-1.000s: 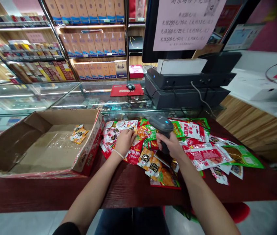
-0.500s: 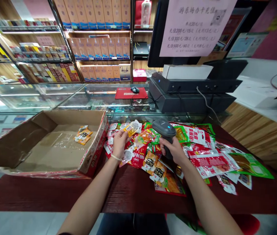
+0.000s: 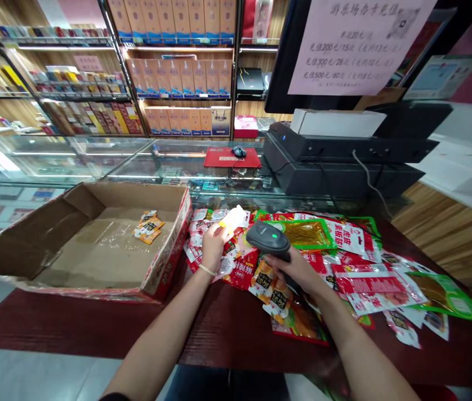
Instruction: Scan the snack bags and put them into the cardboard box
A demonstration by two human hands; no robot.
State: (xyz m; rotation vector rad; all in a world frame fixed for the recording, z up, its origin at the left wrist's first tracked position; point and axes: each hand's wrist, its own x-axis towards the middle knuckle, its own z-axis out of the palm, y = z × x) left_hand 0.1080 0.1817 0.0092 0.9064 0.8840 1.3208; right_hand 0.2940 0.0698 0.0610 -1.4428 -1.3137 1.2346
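A small snack packet, yellow and white and brightly lit, is pinched in my left hand. My right hand is wrapped round the handle of a dark barcode scanner; its head points left at the packet and a green light glows on top. Under and around both hands lies a heap of snack packets, among them a red packet and orange-and-black packets. To the left, a shallow cardboard box holds a few small orange packets.
Behind the heap runs a glass display counter with a red mouse pad and a mouse. A black cash-register unit and a monitor with a pink notice stand at the back right. More packets spread rightward over the dark red table.
The scanner has tilted and turned toward the packet in my left hand, which is now brightly lit. A green light now shows on the scanner. The camera view has shifted slightly.
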